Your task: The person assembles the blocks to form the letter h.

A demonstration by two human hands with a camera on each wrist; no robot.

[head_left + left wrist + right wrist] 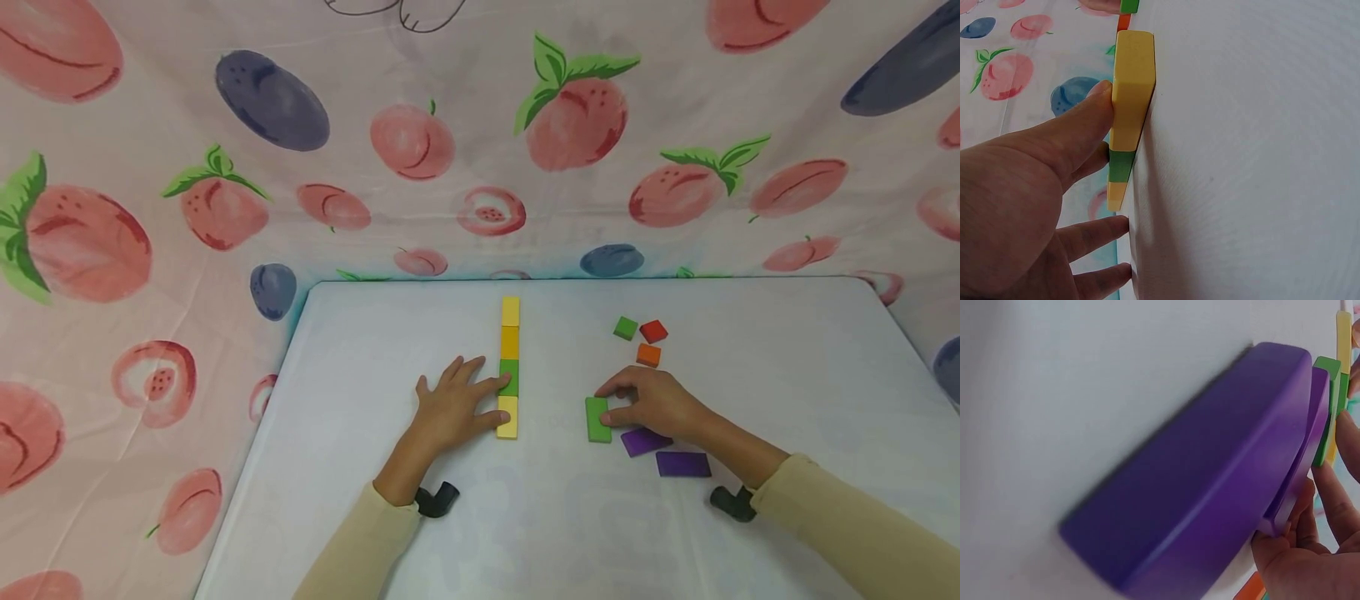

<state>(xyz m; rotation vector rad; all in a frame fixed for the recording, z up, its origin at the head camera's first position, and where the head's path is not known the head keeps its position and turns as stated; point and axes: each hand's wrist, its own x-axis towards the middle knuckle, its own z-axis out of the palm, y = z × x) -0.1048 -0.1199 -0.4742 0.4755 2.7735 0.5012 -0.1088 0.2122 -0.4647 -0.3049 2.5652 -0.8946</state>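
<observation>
A straight row of blocks runs away from me on the white table: a light yellow block [507,419] nearest, a green block [509,377], a darker yellow block [510,342] and a pale yellow block [511,311] at the far end. My left hand [452,408] spreads its fingers beside the row. Its thumb touches the nearest yellow block [1134,87] and its index finger the green one [1122,166]. To the right, my right hand [660,406] pinches a separate green block [597,419] between thumb and index finger; this block [1330,412] also shows in the right wrist view.
Two purple blocks, one [646,442] just below the right hand and one [683,464] nearer me, lie on the table [360,333]. Beyond that hand are a small green block [626,327], a red block [654,331] and an orange block [648,355]. Fruit-patterned cloth [450,75] rises behind.
</observation>
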